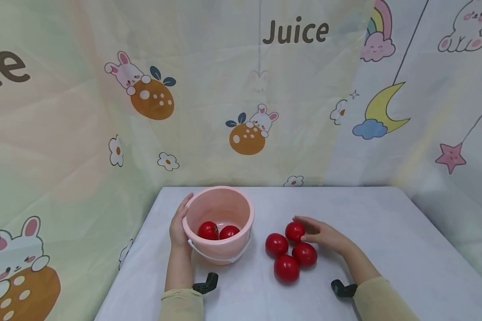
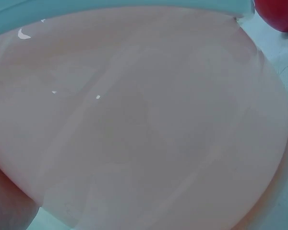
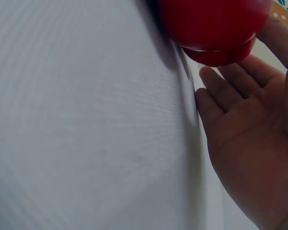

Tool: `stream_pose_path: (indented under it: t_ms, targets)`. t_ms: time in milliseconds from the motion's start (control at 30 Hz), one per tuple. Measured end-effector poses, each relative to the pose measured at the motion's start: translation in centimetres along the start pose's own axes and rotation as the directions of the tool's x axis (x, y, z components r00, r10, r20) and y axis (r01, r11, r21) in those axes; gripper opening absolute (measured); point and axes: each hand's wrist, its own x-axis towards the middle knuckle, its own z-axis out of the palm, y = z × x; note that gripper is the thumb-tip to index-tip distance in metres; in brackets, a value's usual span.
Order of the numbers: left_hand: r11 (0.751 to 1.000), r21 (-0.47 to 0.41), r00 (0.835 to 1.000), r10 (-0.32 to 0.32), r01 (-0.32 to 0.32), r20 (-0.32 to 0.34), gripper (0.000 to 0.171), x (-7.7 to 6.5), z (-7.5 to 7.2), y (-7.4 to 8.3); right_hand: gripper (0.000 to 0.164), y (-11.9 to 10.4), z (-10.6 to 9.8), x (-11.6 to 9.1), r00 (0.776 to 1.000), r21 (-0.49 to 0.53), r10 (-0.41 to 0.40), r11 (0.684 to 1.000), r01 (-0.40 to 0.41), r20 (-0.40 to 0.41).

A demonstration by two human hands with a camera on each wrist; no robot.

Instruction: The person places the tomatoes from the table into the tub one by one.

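Observation:
In the head view my left hand rests against the outer left wall of a pink bucket, its fingers lying fairly straight along it. Two red tomatoes lie inside the bucket. The left wrist view is mostly filled by the bucket's wall. My right hand is beside the farthest tomato of a small group on the table, fingers behind it and thumb at its near right side. In the right wrist view the fingers look extended, next to a tomato; firm contact is unclear.
Several tomatoes sit close together right of the bucket. The bucket's white handle hangs down its near side. A white cloth covers the table, and a printed curtain stands behind it. Each wrist wears a dark device.

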Motion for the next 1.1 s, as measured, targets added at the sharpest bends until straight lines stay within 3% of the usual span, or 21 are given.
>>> stream_pose_path:
  t_ms: [367,700,1100]
  targets:
    - [1.000,-0.019,1.000,0.004,-0.003,0.007,0.041,-0.1,0.0,0.1,0.073,0.2,0.2,0.0,0.999,-0.018,0.029,0.999,-0.029,-0.024]
    - [1.000,-0.024,1.000,-0.001,0.001,0.014,0.041,-0.1,0.0,0.1,0.066,0.9,0.2,0.1,0.999,-0.012,0.001,1.000,-0.002,-0.038]
    - [0.998,-0.032,0.997,0.056,-0.055,0.047,0.042,0.1,0.0,-0.2,0.071,1.0,-0.1,0.5,0.998,0.003,0.022,1.000,-0.022,-0.051]
